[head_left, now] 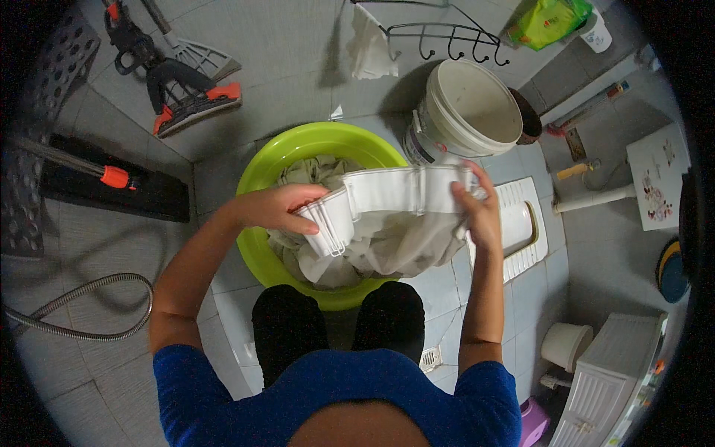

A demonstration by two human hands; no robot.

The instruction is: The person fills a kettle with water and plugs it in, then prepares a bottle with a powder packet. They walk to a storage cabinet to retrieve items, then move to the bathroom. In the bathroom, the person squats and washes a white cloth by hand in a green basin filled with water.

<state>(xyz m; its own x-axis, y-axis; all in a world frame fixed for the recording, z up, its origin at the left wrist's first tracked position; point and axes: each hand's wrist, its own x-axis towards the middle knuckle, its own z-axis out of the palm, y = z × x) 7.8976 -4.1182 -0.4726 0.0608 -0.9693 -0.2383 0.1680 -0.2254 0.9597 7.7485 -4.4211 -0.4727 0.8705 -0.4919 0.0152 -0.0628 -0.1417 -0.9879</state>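
Observation:
A sheer whitish curtain point(406, 246) hangs from both hands over a lime-green basin point(257, 160), part of its cloth bunched inside. Its stiff white heading band point(383, 190) is stretched between the hands, with thin metal hooks point(335, 249) along it. My left hand point(279, 208) pinches a gathered, folded stack of the band, thumb on top. At the band's other end, my right hand point(477, 201) grips it between thumb and fingers. More greyish cloth point(320, 170) lies at the far side of the basin.
A white bucket point(477, 108) stands beyond the basin to the right, near a squat toilet point(514, 227). Mops point(164, 74) lean at the far left; a metal hose point(112, 279) coils below them. A hook rack point(447, 41) is on the far wall. A white cabinet point(607, 380) stands lower right.

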